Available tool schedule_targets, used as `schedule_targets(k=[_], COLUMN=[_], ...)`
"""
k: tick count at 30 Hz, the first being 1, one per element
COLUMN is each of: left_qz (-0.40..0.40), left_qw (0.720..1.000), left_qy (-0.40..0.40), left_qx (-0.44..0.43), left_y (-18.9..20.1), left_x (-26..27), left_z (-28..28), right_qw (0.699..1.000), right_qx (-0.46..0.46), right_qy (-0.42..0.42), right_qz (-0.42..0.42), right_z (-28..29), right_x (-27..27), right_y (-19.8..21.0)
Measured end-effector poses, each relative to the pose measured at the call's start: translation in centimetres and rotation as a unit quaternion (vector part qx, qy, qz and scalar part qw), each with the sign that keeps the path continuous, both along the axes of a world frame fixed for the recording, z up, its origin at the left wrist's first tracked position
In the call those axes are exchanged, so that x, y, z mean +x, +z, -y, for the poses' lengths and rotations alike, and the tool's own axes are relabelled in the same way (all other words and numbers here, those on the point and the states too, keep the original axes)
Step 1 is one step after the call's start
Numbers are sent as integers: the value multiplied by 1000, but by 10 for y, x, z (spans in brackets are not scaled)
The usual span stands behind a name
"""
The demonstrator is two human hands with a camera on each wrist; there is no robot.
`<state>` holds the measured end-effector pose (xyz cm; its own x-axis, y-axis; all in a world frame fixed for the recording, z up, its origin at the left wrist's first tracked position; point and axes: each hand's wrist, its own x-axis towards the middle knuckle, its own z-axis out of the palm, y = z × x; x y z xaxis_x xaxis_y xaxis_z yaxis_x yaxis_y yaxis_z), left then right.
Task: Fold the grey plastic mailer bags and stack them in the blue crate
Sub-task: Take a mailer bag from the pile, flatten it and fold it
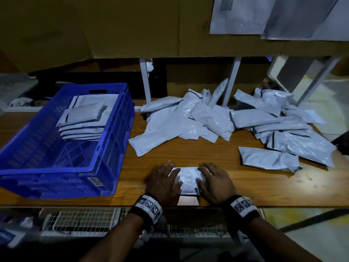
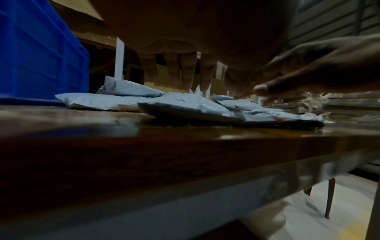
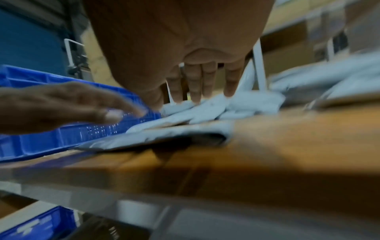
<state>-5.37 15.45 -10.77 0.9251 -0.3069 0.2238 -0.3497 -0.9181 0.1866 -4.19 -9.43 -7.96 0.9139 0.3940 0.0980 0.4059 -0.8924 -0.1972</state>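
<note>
Left hand [image 1: 164, 181] and right hand [image 1: 215, 183] flat, fingers straight, pressing a folded grey mailer bag [image 1: 188, 180] on the wooden surface [image 1: 264, 186], blue crate [image 1: 105, 167] with stacked bags [image 1: 83, 121] left, loose pile [image 1: 226, 118] behind

**Layout on the counter**

The crate [image 1: 111, 148] sits on the left part of the counter [image 1: 188, 152], with a stack of folded bags [image 1: 85, 120] inside, toward its far side. To the right of the crate, a loose pile of bags [image 1: 217, 118] spreads across the far and right parts of the counter. One single bag [image 1: 268, 157] lies apart, nearer than the pile. At the near edge, in the middle, a folded bag [image 1: 188, 178] lies flat between the left hand [image 1: 164, 182] and the right hand [image 1: 217, 183], which rest on its two ends.
</note>
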Motion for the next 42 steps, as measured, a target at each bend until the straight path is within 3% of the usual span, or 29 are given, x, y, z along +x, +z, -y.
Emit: schedule_targets(k=[4, 7, 42], left_qz=[-90, -137, -83], left_qw=[989, 982, 992], left_qy=[14, 24, 45], left_qx=[120, 125, 88], left_y=[0, -13, -25], left_x=[18, 14, 9], left_z=[16, 17, 22], right_qw=[995, 991, 991], right_qx=[-47, -55, -63], right_qy=[3, -11, -13], right_qz=[-84, -122, -119], right_z=[-28, -31, -31], right_x=[6, 3, 2], right_y=[-21, -36, -44])
